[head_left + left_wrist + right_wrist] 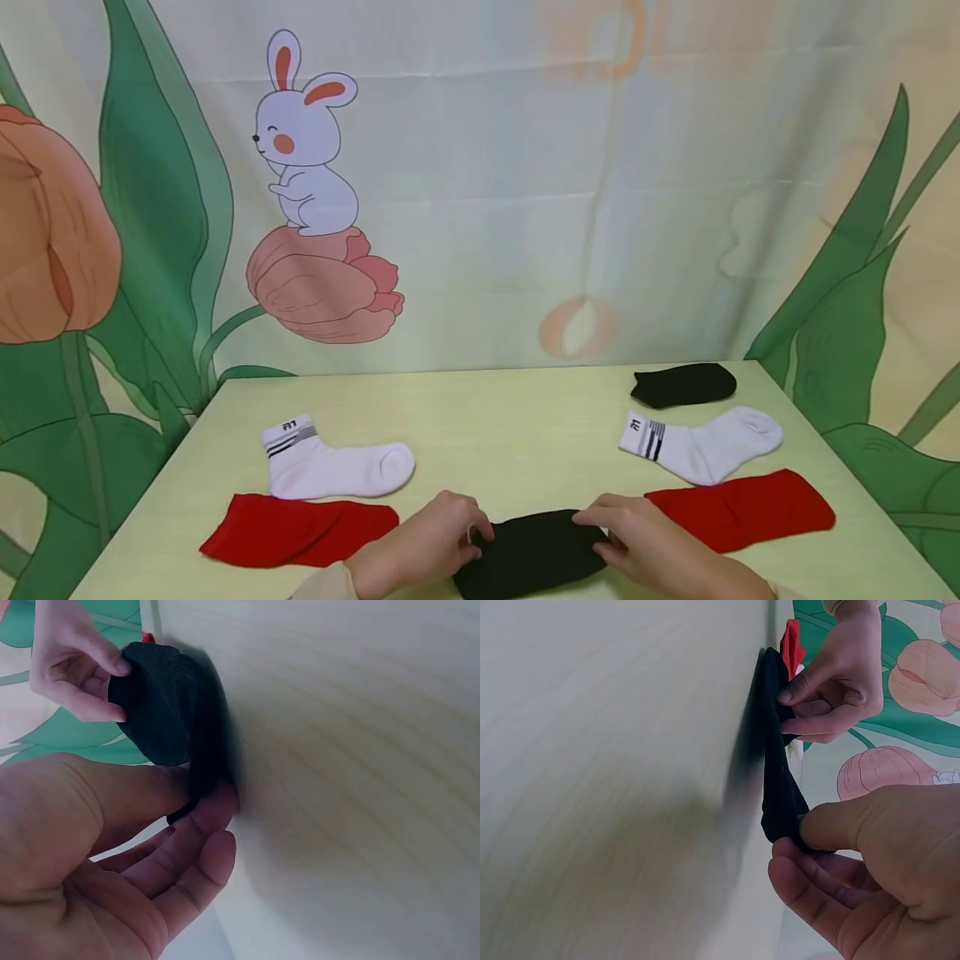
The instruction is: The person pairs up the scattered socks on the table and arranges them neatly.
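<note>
Between the two hands a black sock (531,554) is stretched out at the table's near side. My left hand (427,537) pinches its left end between thumb and fingers. At the other end, the right hand (637,537) pinches the sock's right edge. In the left wrist view the black sock (161,701) sags between both grips, close to the tabletop. The right wrist view shows the black sock (776,765) from its edge, with the right thumb and fingertips (787,874) nipping its near end.
On the left lie a white striped sock (341,467) and a red sock (307,532). On the right are another red sock (750,508), a white striped sock (705,446) and a black sock (684,385) at the back. A printed curtain (480,208) hangs behind the table (480,433).
</note>
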A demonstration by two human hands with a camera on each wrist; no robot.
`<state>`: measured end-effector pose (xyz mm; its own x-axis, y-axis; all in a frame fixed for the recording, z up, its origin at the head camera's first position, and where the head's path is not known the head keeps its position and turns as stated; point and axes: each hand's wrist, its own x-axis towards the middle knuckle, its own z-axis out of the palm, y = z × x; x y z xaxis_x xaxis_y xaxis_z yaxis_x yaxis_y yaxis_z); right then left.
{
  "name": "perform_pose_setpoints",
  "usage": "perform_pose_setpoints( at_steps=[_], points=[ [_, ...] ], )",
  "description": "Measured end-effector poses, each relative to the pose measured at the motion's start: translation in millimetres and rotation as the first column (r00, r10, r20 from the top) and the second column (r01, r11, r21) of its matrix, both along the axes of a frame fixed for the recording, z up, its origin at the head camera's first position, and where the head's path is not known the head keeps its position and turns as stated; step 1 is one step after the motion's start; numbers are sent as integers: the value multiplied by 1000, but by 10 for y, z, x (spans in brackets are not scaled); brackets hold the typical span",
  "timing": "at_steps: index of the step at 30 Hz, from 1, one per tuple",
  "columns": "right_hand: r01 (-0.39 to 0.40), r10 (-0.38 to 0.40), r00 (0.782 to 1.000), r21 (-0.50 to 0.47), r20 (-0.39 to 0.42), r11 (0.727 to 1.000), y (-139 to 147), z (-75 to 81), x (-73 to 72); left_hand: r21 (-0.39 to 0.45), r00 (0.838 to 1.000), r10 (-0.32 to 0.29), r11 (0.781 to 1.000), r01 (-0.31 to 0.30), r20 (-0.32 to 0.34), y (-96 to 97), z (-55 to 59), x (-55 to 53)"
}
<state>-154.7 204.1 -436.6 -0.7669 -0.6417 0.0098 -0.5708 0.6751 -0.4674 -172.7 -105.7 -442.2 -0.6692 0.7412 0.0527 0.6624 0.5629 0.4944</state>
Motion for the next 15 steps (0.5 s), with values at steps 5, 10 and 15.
perform_pose_setpoints(
  at_steps=[5,10,15],
  points=[
    [2,-2,1000,14,-4,1000,8,-26,-3,-13,1000,-4,1000,4,4,18,12,10],
    [12,-13,1000,38,16,999,7,-42,-9,-27,1000,-7,1000,7,15,26,14,12],
    [14,-16,999,67,34,998,8,-66,-17,-43,999,9,999,-8,32,22,-7,3]
  ],
)
